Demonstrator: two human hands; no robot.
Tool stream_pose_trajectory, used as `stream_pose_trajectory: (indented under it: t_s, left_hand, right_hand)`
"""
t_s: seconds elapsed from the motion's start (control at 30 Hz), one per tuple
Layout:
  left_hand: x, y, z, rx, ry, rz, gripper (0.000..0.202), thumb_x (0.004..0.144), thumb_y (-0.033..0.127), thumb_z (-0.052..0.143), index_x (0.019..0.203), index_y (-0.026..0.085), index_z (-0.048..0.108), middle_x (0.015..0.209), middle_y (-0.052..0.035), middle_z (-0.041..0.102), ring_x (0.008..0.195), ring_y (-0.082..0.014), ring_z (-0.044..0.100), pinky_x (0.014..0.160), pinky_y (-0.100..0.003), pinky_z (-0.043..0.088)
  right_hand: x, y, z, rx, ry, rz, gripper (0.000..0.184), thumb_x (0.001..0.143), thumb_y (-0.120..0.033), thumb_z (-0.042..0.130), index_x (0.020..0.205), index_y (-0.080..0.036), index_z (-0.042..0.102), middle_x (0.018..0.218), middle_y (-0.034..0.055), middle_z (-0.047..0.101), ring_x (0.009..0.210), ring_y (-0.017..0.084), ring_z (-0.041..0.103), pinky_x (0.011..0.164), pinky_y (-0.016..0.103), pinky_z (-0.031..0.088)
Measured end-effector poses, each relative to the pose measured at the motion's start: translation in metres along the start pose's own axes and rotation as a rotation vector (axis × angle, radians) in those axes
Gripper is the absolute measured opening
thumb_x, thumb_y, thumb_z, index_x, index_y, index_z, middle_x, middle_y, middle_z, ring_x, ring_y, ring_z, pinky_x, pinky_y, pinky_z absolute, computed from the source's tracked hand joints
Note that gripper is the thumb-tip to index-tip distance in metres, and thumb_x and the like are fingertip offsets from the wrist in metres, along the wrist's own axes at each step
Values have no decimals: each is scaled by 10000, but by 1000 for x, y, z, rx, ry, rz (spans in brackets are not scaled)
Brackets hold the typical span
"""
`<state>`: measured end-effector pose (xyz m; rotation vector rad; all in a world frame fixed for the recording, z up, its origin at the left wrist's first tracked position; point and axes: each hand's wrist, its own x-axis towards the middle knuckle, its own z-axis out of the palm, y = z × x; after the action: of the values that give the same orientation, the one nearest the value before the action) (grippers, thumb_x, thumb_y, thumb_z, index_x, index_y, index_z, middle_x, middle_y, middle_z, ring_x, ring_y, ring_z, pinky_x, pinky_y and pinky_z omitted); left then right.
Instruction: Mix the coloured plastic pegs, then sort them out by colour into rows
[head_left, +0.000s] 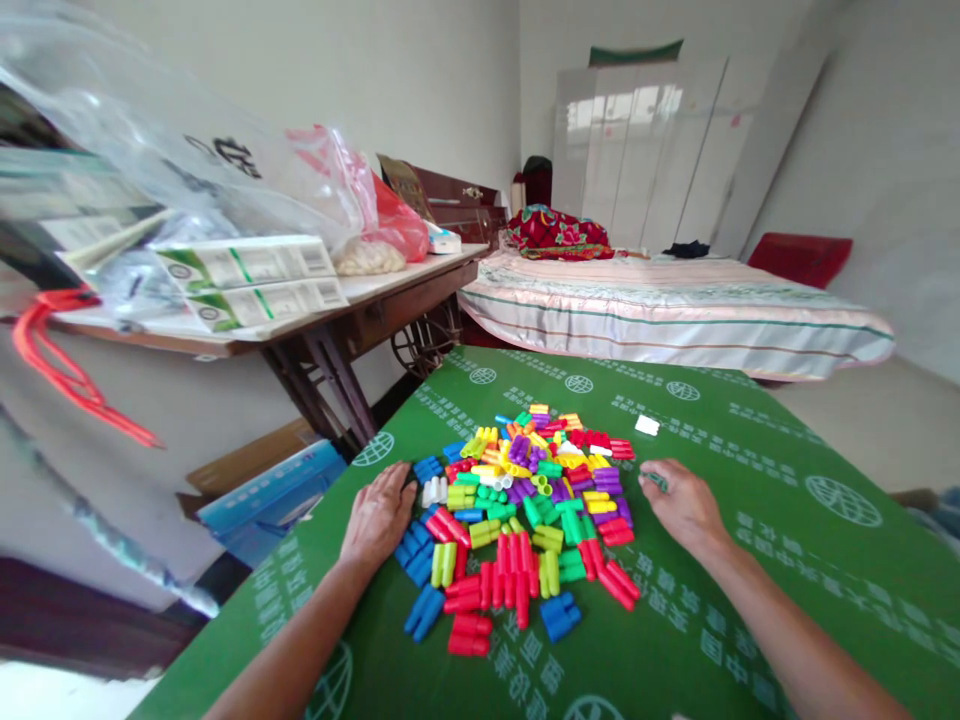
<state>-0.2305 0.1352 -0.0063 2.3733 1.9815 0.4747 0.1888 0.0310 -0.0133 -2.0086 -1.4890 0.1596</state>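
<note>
A heap of colourful plastic building blocks [517,480], shaped like joined tubes, lies on the green printed tablecloth [315,560]. My left hand [381,512] rests flat at the heap's left edge, beside blue blocks [417,552] and a white block [434,491]. Right of the heap, my right hand [682,505] rests on the cloth with fingers loosely curved. Green shows in the gap between its thumb and forefinger, and no block is visible in it. Near me, several red blocks [511,572] stand close together, apparently joined. A blue block [560,617] lies to their right.
A small white piece [646,425] lies beyond my right hand. At left, a sewing-machine table [405,290] carries boxes [255,280] and plastic bags [397,220]. Below it sits a blue carton [274,500]. A bed [675,310] stands behind the green table.
</note>
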Motion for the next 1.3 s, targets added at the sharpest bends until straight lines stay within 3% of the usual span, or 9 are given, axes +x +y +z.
stream_pose_trajectory:
  t_s: [0.1, 0.27, 0.4, 0.67, 0.83, 1.0, 1.13, 1.3]
  left_hand:
    - [-3, 1, -1, 22, -59, 6, 546, 911, 416, 264, 1372, 188, 449, 1459, -89, 440, 1366, -261, 356, 1104, -502, 281]
    - [-4, -1, -1, 41, -118, 49, 514, 920, 392, 283, 1382, 242, 450, 1422, -45, 490, 1382, -277, 323, 1110, -532, 242]
    - [-4, -2, -1, 61, -121, 93, 498, 925, 373, 277, 1377, 275, 459, 1414, -25, 500, 1374, -261, 338, 1111, -521, 240]
    - [-1, 1, -2, 94, -136, 49, 501, 927, 371, 274, 1382, 266, 456, 1417, -12, 496, 1383, -241, 326, 1120, -487, 239]
    - [6, -9, 7, 71, -8, 20, 542, 907, 390, 302, 1392, 186, 434, 1378, -76, 535, 1299, -230, 453, 1087, -440, 333]
    - [15, -22, 17, 59, 79, 43, 561, 883, 415, 289, 1285, 110, 535, 1321, -129, 577, 1242, -243, 512, 1049, -392, 399]
    - [18, -22, 16, 71, 67, 63, 578, 871, 416, 270, 1254, 92, 558, 1309, -141, 584, 1245, -252, 509, 1058, -391, 396]
    - [18, -16, 8, 100, 2, 62, 624, 870, 412, 226, 1270, 55, 545, 1335, -160, 557, 1276, -258, 478, 1097, -393, 352]
  right_hand:
    - [36, 13, 5, -156, -21, 15, 337, 853, -267, 486, 1135, -184, 651, 1250, 78, 599, 1090, 226, 576, 922, 339, 460]
    - [94, 27, 12, -357, -160, 30, 498, 901, -274, 458, 1379, -135, 481, 1452, 156, 407, 1323, 267, 395, 1050, 360, 361]
    - [113, 35, 19, -402, -277, 46, 477, 925, -262, 421, 1387, -157, 477, 1457, 147, 408, 1328, 264, 394, 1048, 367, 361]
    - [79, 25, 13, -454, -272, 99, 462, 901, -203, 418, 1351, -216, 522, 1369, 104, 488, 1213, 245, 510, 959, 320, 425]
    - [45, 10, -4, -484, -259, 161, 398, 890, -222, 420, 1234, -228, 621, 1224, 126, 568, 1050, 246, 611, 841, 327, 469]
    - [13, 0, -16, -477, -271, 183, 294, 881, -278, 471, 1076, -236, 688, 1071, 89, 655, 956, 206, 643, 771, 277, 471]
    - [0, 3, -21, -462, -214, 213, 332, 900, -270, 436, 1155, -252, 648, 1153, 75, 631, 988, 204, 628, 779, 281, 474]
    - [18, 19, -17, -418, -173, 94, 507, 850, -158, 500, 1353, -219, 509, 1387, 82, 492, 1255, 222, 457, 986, 293, 396]
